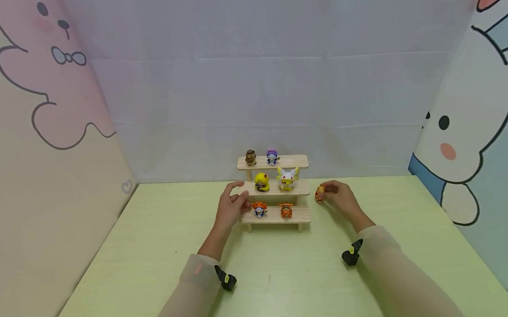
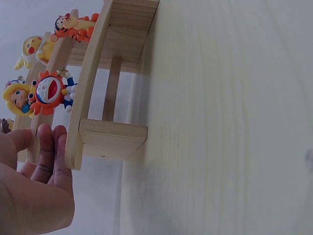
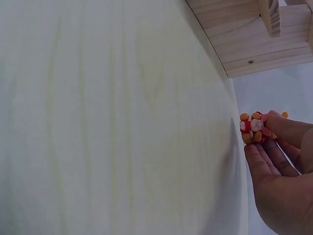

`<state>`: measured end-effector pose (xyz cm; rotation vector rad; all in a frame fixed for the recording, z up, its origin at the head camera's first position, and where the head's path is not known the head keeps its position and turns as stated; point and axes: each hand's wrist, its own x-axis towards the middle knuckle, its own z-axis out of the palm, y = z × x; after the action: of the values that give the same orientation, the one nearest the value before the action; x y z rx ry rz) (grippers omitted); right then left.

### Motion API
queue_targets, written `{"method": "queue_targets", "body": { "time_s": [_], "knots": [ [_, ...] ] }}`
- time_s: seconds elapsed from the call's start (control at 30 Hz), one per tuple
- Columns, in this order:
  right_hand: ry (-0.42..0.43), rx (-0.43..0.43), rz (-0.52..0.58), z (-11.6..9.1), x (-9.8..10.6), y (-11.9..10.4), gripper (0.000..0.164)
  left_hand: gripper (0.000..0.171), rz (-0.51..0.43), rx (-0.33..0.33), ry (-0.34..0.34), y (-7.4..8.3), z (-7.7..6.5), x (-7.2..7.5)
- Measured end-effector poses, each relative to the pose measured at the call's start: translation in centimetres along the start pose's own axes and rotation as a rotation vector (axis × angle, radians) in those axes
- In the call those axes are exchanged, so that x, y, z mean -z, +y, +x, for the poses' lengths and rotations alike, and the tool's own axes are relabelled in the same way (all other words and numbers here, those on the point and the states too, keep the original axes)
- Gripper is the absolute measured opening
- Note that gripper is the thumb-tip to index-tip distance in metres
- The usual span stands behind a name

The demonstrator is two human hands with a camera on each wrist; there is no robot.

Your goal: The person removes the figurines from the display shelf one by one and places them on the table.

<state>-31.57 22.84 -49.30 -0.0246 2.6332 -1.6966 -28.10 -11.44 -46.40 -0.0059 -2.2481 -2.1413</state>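
Counting six shelved figures (image 1: 262, 182); seventh figure (image 1: 319, 194) seemingly remains, right hand (image 1: 343, 200) pinching it beyond rack's (image 1: 300, 214) right edge; left hand (image 1: 230, 210) grips left edge.

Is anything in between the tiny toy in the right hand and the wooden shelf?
Nothing I can see. There's only a gap between the tiny toy, pinched in the right hand, and the right end of the wooden shelf. The left hand is at the other end.
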Motion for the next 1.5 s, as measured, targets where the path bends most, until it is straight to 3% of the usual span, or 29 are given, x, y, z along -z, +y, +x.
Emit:
{"method": "queue_targets", "body": {
  "time_s": [0.43,0.67,0.93,1.27,1.5],
  "knots": [
    [-0.028,-0.017,0.003,0.14,-0.09,0.66,0.039,0.038,-0.003,0.006,0.001,-0.1,0.13,-0.04],
    [-0.048,-0.004,0.015,0.03,0.0,0.38,0.041,0.044,-0.019,0.024,-0.03,0.34,0.04,0.03],
    [-0.039,-0.007,-0.006,0.29,-0.16,0.73,0.042,0.038,-0.011,0.016,0.001,-0.04,0.22,-0.09],
    [-0.087,0.027,0.018,0.02,0.46,0.6,0.048,0.038,-0.008,0.007,-0.005,-0.2,0.35,0.04],
    [-0.077,0.029,-0.023,-0.1,0.8,0.17,0.046,0.037,-0.011,0.012,-0.006,-0.27,0.4,0.0]
  ]
}}
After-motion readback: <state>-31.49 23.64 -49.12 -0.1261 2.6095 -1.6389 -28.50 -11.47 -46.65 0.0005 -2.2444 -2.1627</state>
